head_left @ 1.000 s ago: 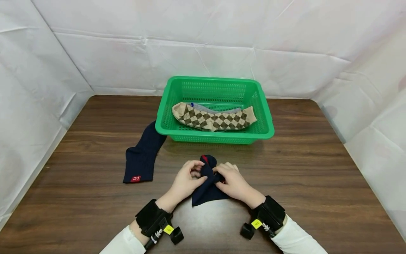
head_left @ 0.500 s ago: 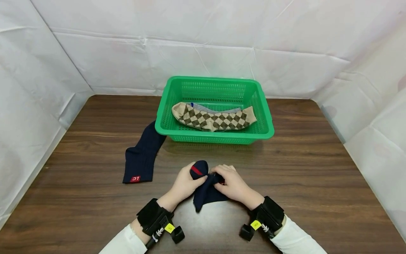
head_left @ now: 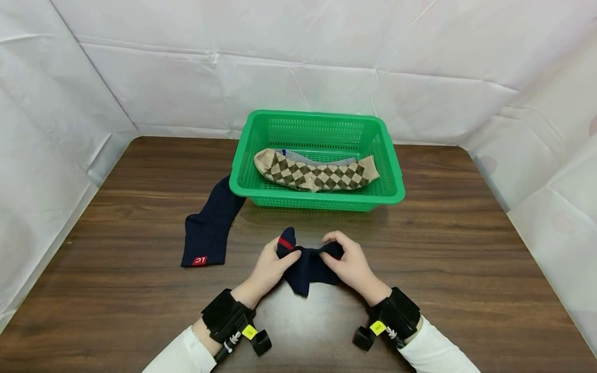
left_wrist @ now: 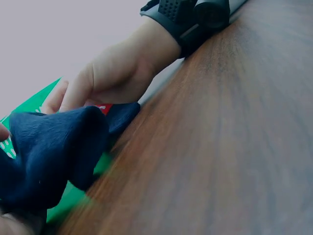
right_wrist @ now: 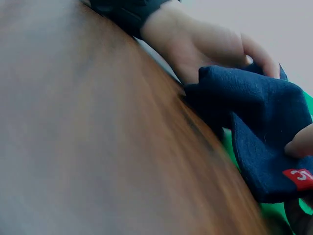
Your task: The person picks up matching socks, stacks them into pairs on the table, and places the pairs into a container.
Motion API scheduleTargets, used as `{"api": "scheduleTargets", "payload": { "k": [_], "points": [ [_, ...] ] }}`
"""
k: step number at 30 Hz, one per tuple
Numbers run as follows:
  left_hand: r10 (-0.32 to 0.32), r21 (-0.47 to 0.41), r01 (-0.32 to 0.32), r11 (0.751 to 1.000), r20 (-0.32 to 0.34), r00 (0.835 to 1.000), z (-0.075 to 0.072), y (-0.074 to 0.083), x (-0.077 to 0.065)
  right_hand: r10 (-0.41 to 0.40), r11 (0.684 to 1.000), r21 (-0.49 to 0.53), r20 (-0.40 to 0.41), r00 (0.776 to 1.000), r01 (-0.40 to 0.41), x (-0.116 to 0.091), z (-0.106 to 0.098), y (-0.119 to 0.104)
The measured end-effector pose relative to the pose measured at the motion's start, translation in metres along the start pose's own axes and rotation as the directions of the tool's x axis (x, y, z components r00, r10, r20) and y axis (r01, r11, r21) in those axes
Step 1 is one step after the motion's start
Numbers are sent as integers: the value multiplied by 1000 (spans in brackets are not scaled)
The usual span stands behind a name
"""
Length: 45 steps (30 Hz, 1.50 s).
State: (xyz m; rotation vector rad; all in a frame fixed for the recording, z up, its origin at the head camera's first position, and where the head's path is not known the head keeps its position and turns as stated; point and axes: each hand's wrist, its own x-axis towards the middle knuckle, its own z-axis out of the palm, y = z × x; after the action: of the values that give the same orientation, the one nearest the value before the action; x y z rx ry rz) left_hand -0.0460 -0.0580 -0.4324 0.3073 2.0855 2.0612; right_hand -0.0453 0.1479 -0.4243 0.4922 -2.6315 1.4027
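A navy sock (head_left: pixel 308 267) with a red stripe near its toe is held up between both hands in the head view. My left hand (head_left: pixel 269 265) grips its toe end, thumb on top. My right hand (head_left: pixel 351 261) pinches the other end between thumb and fingers. Between them the cloth sags in folds. In the right wrist view a red label (right_wrist: pixel 299 178) shows at the cuff, beside the right thumb. A second navy sock (head_left: pixel 207 228) with a red label lies on the table to the left, its far end against the basket.
A green plastic basket (head_left: pixel 317 202) stands at the back of the brown wooden table (head_left: pixel 466 259). Inside lie a beige and brown diamond-patterned sock (head_left: pixel 317 173) and a grey sock (head_left: pixel 298 157) behind it. White sheeting (head_left: pixel 298 83) encloses the back and sides.
My right hand has shifted a little right and up, drawing the sock's cuff end outward. The left hand has come round the toe end, and the sock is more spread between the hands.
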Motion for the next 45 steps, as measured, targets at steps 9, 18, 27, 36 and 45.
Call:
{"api": "scheduleTargets", "payload": {
  "k": [9, 18, 27, 36, 45],
  "points": [
    [18, -126, -32, 992, -114, 993, -5, 4, 5, 198, 980, 13, -143, 970, -199, 15, -36, 27],
    [33, -94, -53, 994, -201, 979, -8, -3, 12, 207, 967, -129, -115, 972, -221, 17, -55, 38],
    [75, 172, -20, 985, -318, 945, -21, 0, 11, 273, 938, -191, -116, 955, -291, 19, -59, 41],
    [59, 642, 157, 751, -302, 951, -38, -1, 22, 342, 881, -316, -86, 936, -351, 16, -62, 43],
    [145, 456, -6, 890, -271, 952, -42, -5, 32, 212, 927, -286, -132, 968, -243, 14, -57, 44]
  ]
}}
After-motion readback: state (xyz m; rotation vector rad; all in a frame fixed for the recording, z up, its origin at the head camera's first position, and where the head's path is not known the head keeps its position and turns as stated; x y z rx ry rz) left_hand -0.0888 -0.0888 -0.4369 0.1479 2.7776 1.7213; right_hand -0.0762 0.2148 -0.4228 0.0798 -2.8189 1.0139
